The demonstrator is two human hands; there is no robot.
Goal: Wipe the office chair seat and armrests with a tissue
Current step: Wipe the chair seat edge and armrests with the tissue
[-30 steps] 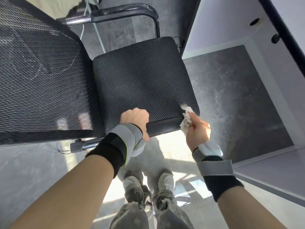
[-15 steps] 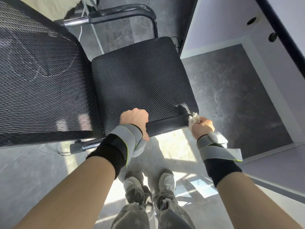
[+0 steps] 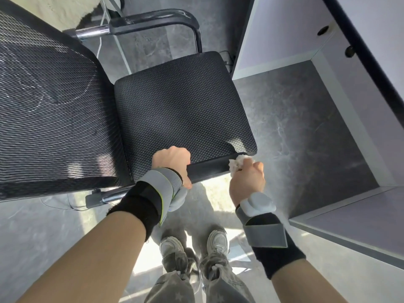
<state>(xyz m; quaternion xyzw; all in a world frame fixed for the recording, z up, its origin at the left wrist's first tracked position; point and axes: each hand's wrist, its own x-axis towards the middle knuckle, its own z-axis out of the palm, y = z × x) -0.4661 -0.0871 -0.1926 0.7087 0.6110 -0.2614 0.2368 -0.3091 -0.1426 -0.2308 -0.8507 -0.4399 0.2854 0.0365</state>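
Note:
A black mesh office chair seat (image 3: pixel 181 114) fills the middle of the head view, with the mesh backrest (image 3: pixel 50 123) to its left. My left hand (image 3: pixel 172 164) grips the near armrest (image 3: pixel 207 170), a black bar along the seat's near edge. My right hand (image 3: pixel 248 179) is closed around a crumpled white tissue (image 3: pixel 237 164), pressed against the right end of that armrest by the seat's near right corner. The far armrest (image 3: pixel 153 20) arches over the seat's far side, untouched.
A white desk panel (image 3: pixel 282 36) with a dark top edge stands to the right of the chair, and a grey ledge (image 3: pixel 349 221) lies at lower right. Cables (image 3: pixel 100 47) hang behind the chair. My shoes (image 3: pixel 194 241) stand on the grey floor below.
My right hand has slid the tissue from the seat's near right corner down onto the end of the near armrest, turning the wrist. My left hand has kept its grip on the armrest.

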